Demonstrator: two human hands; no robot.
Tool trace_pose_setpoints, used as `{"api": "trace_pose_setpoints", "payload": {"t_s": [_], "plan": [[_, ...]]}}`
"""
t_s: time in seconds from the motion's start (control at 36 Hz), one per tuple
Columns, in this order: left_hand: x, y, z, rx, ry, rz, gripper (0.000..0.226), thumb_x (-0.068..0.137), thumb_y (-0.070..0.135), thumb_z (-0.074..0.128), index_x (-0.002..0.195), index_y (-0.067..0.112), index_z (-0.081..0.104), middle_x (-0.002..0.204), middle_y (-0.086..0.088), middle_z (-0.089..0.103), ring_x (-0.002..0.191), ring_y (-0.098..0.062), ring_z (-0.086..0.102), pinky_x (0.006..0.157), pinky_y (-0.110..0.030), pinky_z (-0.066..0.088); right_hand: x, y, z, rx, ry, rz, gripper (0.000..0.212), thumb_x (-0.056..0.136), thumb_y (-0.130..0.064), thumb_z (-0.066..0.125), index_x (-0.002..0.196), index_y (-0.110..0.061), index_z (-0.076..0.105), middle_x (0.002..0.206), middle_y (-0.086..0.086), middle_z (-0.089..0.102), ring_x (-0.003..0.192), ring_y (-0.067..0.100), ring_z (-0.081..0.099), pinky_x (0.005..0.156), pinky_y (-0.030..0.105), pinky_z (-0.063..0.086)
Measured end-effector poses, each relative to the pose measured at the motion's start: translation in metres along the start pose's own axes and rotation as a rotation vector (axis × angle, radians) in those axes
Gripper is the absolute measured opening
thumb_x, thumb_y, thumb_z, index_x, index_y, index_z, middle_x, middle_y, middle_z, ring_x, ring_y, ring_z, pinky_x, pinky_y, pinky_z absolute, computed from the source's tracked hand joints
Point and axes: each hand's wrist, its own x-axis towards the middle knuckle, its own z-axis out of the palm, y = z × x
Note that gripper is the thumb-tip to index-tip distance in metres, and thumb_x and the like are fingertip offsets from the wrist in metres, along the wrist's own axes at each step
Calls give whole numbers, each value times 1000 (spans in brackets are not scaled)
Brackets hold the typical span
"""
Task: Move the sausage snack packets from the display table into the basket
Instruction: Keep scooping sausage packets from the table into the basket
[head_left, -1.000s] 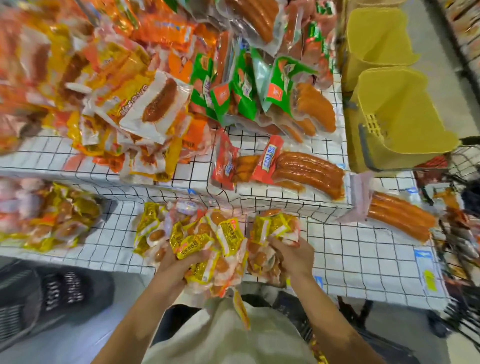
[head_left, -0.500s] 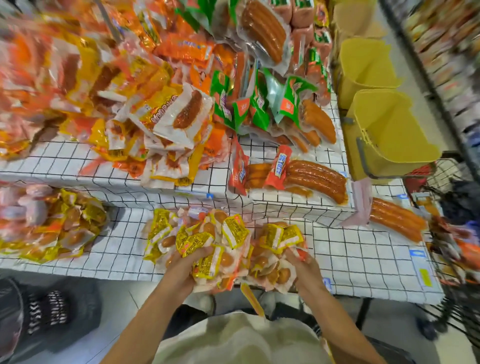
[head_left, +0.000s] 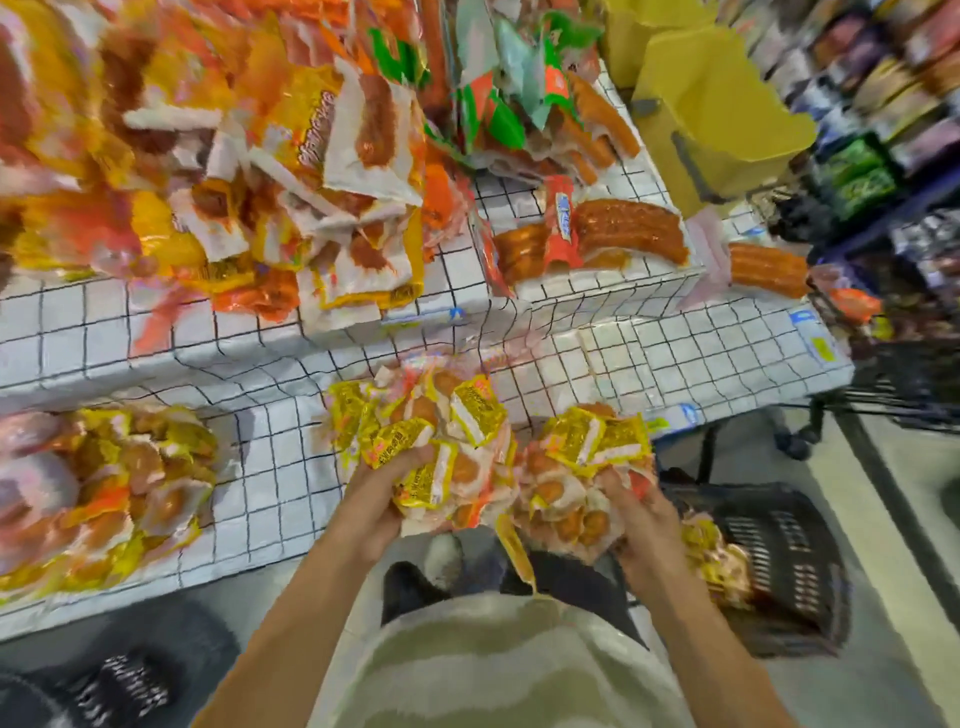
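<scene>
Both hands have shifted right since the earlier frames, and a black basket (head_left: 779, 551) has come into view at lower right. Left hand (head_left: 382, 493) fingers are curled around a bundle of sausage snack packets (head_left: 431, 441), the thumb pressing into the yellow labels on top; the bundle sits above and ahead of the fingers, over the front edge of the display table (head_left: 675, 353). Right hand (head_left: 641, 525) fingers are curled around a second bundle (head_left: 582, 467), which lies left of and above the palm, just beyond the table edge and beside the basket rim. Both bundles touch each other in the middle.

Packets are soft, crinkled clear film with glossy yellow label panels and rounded orange-brown pieces inside. A loose yellow strip hangs down between the two bundles. The basket is rigid black plastic with slotted walls and already holds similar yellow packets.

Table covering is a white sheet with a black grid, stepped into two levels. A further pile of like packets (head_left: 104, 493) lies at the left on the lower level. Long orange sausage packs (head_left: 628, 228) lie on the upper level, near yellow bins (head_left: 717, 114). Motion blur softens all detail.
</scene>
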Motion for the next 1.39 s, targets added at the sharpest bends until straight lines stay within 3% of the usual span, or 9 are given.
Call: {"api": "trace_pose_setpoints", "payload": {"t_s": [0.08,0.17,0.33,0.44,0.61,0.78,0.92,1.06,1.39], "plan": [[1,-3,-14,29,-3,-60,56,75,12,78,130,15,65,123,-12,72,107,-33,72,76,-49,60,-22,14,-5,40,-3,-34,21,96,-34,67,113,-23,72,105,19,75,89,32,75,67,41,58],[2,-5,-21,97,-37,-60,56,76,11,77,130,15,65,124,-13,71,108,-35,71,77,-50,60,-39,24,-14,76,32,-42,16,101,-25,61,107,-29,76,108,9,77,96,26,76,67,34,60],[-3,-8,-8,228,-95,-20,56,76,9,77,130,14,63,123,-12,72,108,-36,71,77,-60,59,-53,32,-47,112,146,-28,17,98,-26,65,113,-21,72,111,13,76,104,34,72,95,58,56],[-8,-20,15,246,-100,11,53,75,6,77,126,10,66,118,-11,74,103,-31,73,69,-44,62,-53,34,-68,149,184,-33,24,99,-22,64,121,-14,68,115,14,74,109,36,70,99,60,52],[-17,-54,62,321,-70,27,61,69,9,81,128,8,64,121,-14,72,106,-34,72,81,-53,60,-55,40,-118,207,179,-77,24,101,-20,61,122,-10,68,114,15,75,106,33,72,90,51,59],[-34,-112,125,358,-89,-23,43,69,9,82,110,11,69,112,-13,76,92,-30,75,73,-53,60,-64,49,-196,312,276,-47,21,97,-17,68,117,-14,70,108,8,77,97,23,75,72,31,60],[-48,-170,177,459,-196,-33,46,83,9,74,127,14,65,122,-15,71,110,-38,69,91,-65,53,-75,66,-271,434,370,4,29,96,-18,67,125,-13,67,112,10,76,103,30,73,77,38,61],[-56,-224,223,527,-252,-35,47,77,7,75,122,11,68,119,-15,73,108,-36,70,95,-55,54,-87,95,-341,455,491,42,31,98,-18,65,128,-11,66,118,16,73,110,35,70,96,51,55],[-5,-288,287,750,-375,-232,45,83,-1,72,127,6,66,123,-23,69,116,-44,65,105,-68,43,-106,143,-391,545,774,91,31,102,-15,56,132,-7,62,119,16,72,108,32,69,84,38,60]]}}
